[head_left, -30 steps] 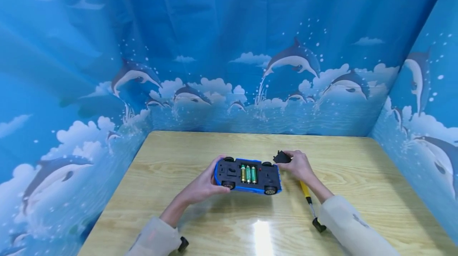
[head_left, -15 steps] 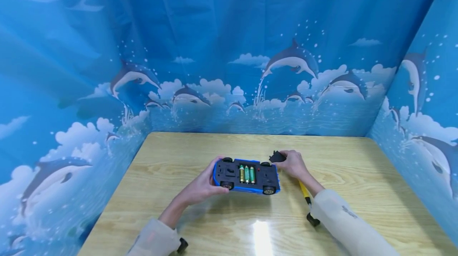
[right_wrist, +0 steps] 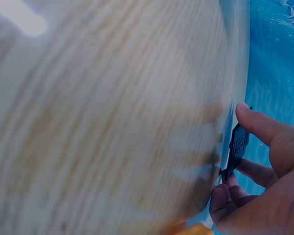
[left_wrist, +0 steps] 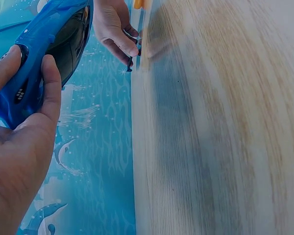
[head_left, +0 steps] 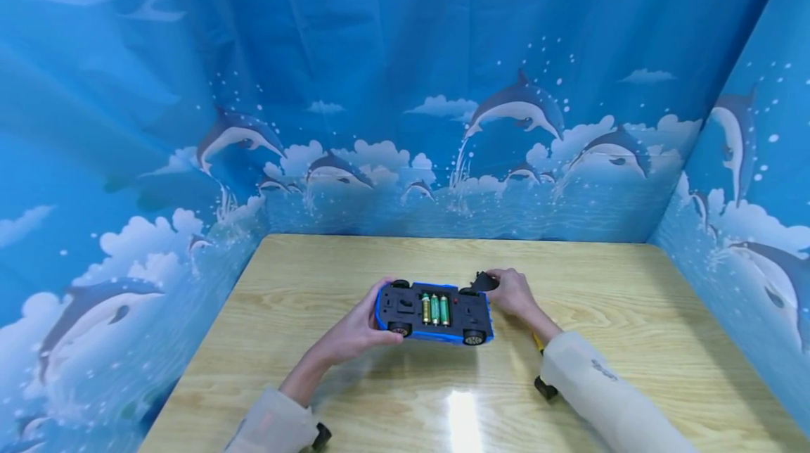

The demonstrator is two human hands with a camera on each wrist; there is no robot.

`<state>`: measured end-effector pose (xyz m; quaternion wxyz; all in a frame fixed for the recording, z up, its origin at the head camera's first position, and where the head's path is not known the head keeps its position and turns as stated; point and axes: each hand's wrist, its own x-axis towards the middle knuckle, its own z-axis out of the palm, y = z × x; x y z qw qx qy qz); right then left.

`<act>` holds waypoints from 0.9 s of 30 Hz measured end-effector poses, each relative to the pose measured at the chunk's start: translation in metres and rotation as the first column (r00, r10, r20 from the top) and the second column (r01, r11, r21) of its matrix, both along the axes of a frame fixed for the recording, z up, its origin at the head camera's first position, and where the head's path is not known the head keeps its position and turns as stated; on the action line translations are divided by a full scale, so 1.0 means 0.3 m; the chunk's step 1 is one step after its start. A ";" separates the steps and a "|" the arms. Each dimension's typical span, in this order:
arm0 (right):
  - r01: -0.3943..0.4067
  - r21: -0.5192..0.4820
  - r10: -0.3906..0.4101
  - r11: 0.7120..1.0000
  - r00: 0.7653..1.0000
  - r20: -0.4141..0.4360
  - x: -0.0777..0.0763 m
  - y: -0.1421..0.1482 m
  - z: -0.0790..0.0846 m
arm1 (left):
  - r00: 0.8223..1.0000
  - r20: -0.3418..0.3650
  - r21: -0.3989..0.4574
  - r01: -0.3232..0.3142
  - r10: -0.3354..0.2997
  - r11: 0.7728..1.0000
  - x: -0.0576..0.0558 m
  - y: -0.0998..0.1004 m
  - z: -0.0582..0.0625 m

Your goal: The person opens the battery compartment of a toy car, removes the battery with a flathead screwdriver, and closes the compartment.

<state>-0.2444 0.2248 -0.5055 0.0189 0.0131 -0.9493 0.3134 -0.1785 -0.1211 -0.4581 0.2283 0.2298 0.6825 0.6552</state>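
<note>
Car body (left_wrist: pixel 34 54) in left hand (head_left: pixel 354 333) is showing glossy blue plastic; underside (head_left: pixel 471 312) is looking matt black plastic. Batteries (head_left: pixel 434 309) just right of left hand are glinting, metallic. Cover (right_wrist: pixel 239 146) in right hand (head_left: pixel 514 295) is looking dark plastic. Tabletop (head_left: pixel 316 263) below hands is showing smooth wood grain, glossy. Sleeves (head_left: pixel 275 418) behind hands are looking matt, cloth.

Blue toy car (head_left: pixel 467 314), underside (head_left: pixel 408 305) showing, three green-and-gold batteries (head_left: pixel 434 310) exposed, black cover (head_left: pixel 485 282) near one end
</note>
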 end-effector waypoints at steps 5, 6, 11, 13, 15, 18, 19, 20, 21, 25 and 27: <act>-0.004 0.034 0.004 0.999 1.000 -0.016 -0.003 -0.012 -0.004 | 1.000 0.002 -0.003 -0.001 0.001 1.000 0.003 0.001 0.001; -0.005 0.045 0.006 0.999 1.000 -0.022 -0.003 -0.014 -0.004 | 1.000 0.002 -0.004 -0.001 0.001 1.000 0.003 0.001 0.001; -0.008 0.075 0.010 0.997 1.000 -0.029 0.003 -0.024 0.004 | 1.000 0.005 -0.015 -0.005 0.005 1.000 0.004 -0.001 0.001; -0.009 0.080 0.011 0.997 1.000 -0.023 0.005 -0.027 0.006 | 1.000 0.004 -0.016 -0.005 0.005 1.000 0.004 -0.002 -0.001; -0.010 0.087 0.012 0.996 1.000 -0.017 0.005 -0.028 0.009 | 1.000 0.002 -0.019 -0.005 0.005 1.000 0.005 -0.002 -0.004; -0.017 0.095 0.018 0.995 1.000 -0.011 0.008 -0.028 0.011 | 1.000 0.002 -0.022 -0.006 0.006 1.000 0.006 -0.002 -0.009; -0.018 0.097 0.019 0.995 1.000 -0.010 0.008 -0.028 0.011 | 1.000 0.004 -0.024 -0.007 0.007 1.000 0.006 -0.002 -0.010; -0.021 0.102 0.023 0.995 1.000 -0.013 0.009 -0.027 0.012 | 1.000 0.002 -0.024 -0.007 0.007 1.000 0.006 -0.001 -0.011; -0.023 0.105 0.025 0.994 1.000 -0.016 0.009 -0.026 0.011 | 1.000 0.003 -0.025 -0.008 0.008 1.000 0.006 -0.001 -0.012; -0.032 0.113 0.035 0.993 0.999 -0.025 0.006 -0.021 0.006 | 1.000 -0.002 -0.016 0.000 0.000 1.000 0.004 0.001 -0.014; -0.039 0.107 0.042 0.993 0.999 -0.026 0.004 -0.017 0.007 | 1.000 -0.002 -0.009 0.006 -0.006 1.000 0.003 0.002 -0.014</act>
